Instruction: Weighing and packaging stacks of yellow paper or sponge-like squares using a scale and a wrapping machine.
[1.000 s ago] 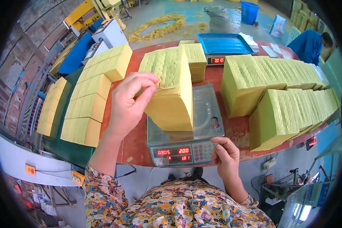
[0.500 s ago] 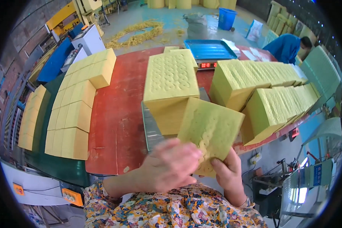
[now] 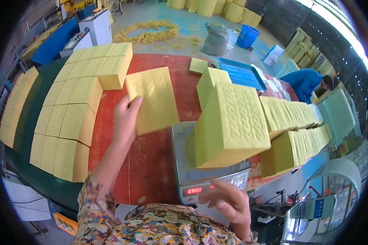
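My left hand pinches a yellow embossed sheet, perhaps a thin bundle, by its left edge. It is held up over the red table top, left of the scale. My right hand holds nothing; its fingers are apart and partly curled in front of the digital scale, by its lit red display. On the scale's metal plate stands a tall stack of yellow embossed sheets. Behind it are a smaller yellow stack and a low yellow pile.
Rows of yellow stacks stand left on a green surface. More embossed stacks line the right side. A blue tray lies at the back. A person in blue bends at the far right. A blue bin stands beyond.
The yellow sheet has passed from my right hand to my left and moved left. My right hand has let go and come down by the scale. The view has shifted.
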A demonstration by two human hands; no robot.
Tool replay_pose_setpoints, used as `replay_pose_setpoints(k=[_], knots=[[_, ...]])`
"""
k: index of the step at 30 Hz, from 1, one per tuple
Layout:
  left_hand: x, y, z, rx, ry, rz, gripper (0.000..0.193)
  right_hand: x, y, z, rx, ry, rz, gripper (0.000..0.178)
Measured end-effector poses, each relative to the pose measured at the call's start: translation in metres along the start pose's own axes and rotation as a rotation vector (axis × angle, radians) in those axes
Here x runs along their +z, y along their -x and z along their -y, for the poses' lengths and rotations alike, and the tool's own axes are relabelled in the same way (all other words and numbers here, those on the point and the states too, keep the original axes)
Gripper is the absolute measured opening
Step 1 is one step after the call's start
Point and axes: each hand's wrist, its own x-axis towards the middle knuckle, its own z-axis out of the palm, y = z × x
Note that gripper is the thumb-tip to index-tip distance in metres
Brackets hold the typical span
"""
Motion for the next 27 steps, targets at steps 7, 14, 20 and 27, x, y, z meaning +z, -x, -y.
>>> replay_pose_setpoints(k=[7, 14, 20, 27], knots=[[0.13, -0.158, 0.103, -0.011, 0.104, 0.185, 0.022, 0.027, 0.015, -0.007, 0.339, -0.049, -0.421, 0.042], [0.251, -0.166, 0.149, -0.383, 0.369, 0.365, 0.023, 0.043, 0.007, -0.034, 0.41, -0.149, -0.541, 0.039], [0.253, -0.169, 0.182, -0.153, -0.443, 0.327, 0.026, 0.039, 0.005, -0.03, 0.434, -0.141, -0.559, 0.037], [0.261, -0.172, 0.16, -0.356, 0.036, 0.433, 0.016, 0.037, 0.01, -0.034, 0.42, -0.165, -0.562, 0.036]])
